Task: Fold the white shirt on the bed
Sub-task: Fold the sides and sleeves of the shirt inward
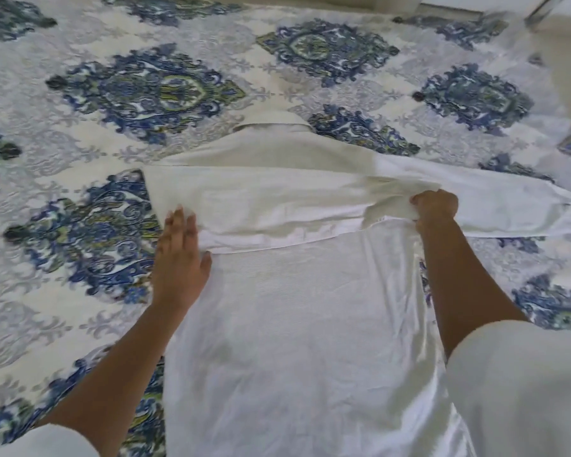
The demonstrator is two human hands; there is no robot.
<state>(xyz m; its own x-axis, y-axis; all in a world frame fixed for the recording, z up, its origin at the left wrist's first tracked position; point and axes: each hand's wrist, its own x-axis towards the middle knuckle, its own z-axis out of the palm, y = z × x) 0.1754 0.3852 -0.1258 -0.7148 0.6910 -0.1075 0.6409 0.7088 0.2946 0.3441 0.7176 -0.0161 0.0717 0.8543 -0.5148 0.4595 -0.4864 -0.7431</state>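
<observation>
Shirt point(310, 308): flat on the bed point(80, 110), one sleeve folded across.
Left hand point(178, 258): fingers straight, pressing the shirt's edge.
Right hand point(435, 207): fist gripping bunched sleeve point(277, 199) fabric.

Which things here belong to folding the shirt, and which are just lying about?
For the job: white shirt; left hand, flat at its edge; right hand, gripping bunched cloth.
Just there: patterned bedspread; metal bar, top right.

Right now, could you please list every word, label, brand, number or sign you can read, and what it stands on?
There are none. The white shirt shows no tag or print, and the bedspread carries only a blue and green ornamental pattern, no letters.
</observation>
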